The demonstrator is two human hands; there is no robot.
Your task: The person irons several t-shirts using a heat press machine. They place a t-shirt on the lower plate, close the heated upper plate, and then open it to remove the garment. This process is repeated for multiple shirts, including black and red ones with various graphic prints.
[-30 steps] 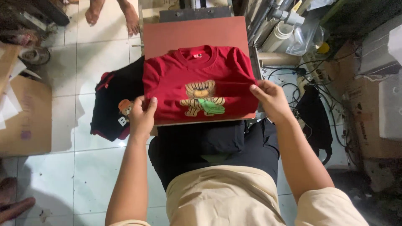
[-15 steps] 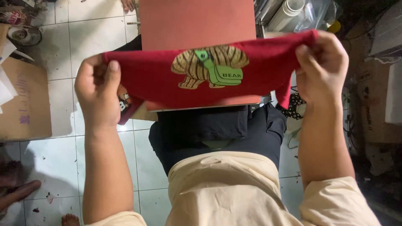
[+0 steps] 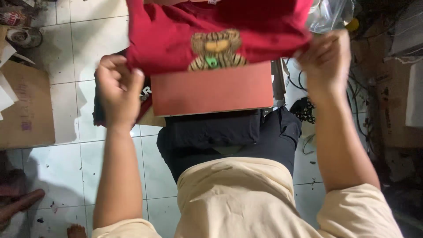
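Note:
I hold a red shirt [image 3: 176, 35] with a bear print up in the air, spread between both hands. My left hand [image 3: 118, 90] grips its lower left edge. My right hand [image 3: 325, 61] pinches its lower right edge. Under the shirt lies a flat reddish-brown press pad [image 3: 211, 90], bare along its near part. The upper part of the shirt runs out of the frame at the top.
A dark shirt [image 3: 100, 110] lies on the white tiled floor left of the pad. Flattened cardboard [image 3: 24, 110] rests at the far left. Cables and black gear [image 3: 308, 108] crowd the right side. Another person's foot [image 3: 20, 205] shows at bottom left.
The red shirt was lying flat on the pad. I lifted it by its hem, flipped it over in the air, and now hold it raised above the pad.

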